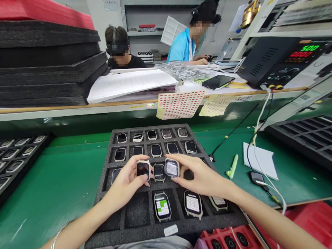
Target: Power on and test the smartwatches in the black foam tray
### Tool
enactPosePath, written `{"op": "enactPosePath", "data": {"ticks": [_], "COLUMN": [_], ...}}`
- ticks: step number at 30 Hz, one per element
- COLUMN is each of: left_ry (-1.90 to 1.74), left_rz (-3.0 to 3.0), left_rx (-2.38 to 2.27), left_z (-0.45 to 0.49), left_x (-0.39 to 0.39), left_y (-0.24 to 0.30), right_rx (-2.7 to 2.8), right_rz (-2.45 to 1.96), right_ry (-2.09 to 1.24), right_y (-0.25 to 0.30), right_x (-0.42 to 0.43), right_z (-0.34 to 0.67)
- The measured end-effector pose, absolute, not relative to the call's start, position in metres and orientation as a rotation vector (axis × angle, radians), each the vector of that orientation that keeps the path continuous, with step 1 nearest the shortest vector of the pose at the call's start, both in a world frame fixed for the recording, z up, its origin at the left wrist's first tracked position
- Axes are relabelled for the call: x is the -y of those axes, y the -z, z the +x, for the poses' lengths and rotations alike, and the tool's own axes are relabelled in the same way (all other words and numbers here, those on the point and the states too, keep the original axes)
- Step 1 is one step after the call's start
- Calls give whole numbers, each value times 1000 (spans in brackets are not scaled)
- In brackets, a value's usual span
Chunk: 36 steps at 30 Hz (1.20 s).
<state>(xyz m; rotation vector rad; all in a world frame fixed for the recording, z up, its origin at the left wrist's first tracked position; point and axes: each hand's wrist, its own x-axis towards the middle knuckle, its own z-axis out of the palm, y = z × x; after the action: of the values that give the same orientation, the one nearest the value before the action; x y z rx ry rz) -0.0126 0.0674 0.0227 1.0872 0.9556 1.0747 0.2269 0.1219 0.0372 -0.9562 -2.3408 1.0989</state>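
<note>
My left hand [135, 174] grips a smartwatch body [143, 170] with a dark screen, thumb on its lower edge. In my right hand [193, 173] is a second smartwatch body [172, 167], its screen showing pale marks or a reflection. Both are held above a black foam tray [171, 229] divided into compartments. Between them, a dark-screened watch [159, 172] lies in its slot. In the front row, one watch [162, 206] shows white and green blocks, and another [193, 204] shows a white grid. Further back, several watches sit in their compartments; my hands cover some slots.
At the left edge lies another foam tray [44, 141] of watches. A power supply [282, 62] stands on the shelf, with cables [255, 138] hanging down to the right. A green pen-like item [233, 166] and white paper [259, 160] lie at right. Two people work beyond the shelf.
</note>
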Motion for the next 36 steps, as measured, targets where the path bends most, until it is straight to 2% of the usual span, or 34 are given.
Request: {"op": "enactPosePath", "data": {"ticks": [3, 8, 13, 16, 18, 22, 27, 31, 36], "left_ry": [-1076, -1059, -1036, -1023, -1000, -981, -1031, -1105, -1105], "left_rz": [1090, 1097, 1164, 1214, 1264, 1439, 1575, 1587, 1508], "left_rx": [-942, -937, -1050, -1128, -1170, -1200, -1193, -1182, -1147], "left_z": [-13, -14, -14, -15, -17, -21, -17, -16, -19], "left_x": [-66, -65, -63, -63, -63, -65, -68, -70, -69], "left_y": [-24, -24, -28, -29, -28, -24, -22, -21, -19], "right_rx": [2647, 2845, 3011, 3067, 3029, 2860, 2584, 2058, 1735], "right_rz": [-959, -882, -661, -808, -984, -1202, -941, -988, -1016], "right_ry": [-707, -513, -283, -42, -22, -270, -772, -1240, -1493], "right_y": [-46, -60, -51, -37, -32, -38, -55, -58, -51], "right_x": [-132, -138, -128, -119, -115, -117, -124, -128, -130], "right_z": [246, 249, 201, 176, 169, 172, 177, 177, 176]}}
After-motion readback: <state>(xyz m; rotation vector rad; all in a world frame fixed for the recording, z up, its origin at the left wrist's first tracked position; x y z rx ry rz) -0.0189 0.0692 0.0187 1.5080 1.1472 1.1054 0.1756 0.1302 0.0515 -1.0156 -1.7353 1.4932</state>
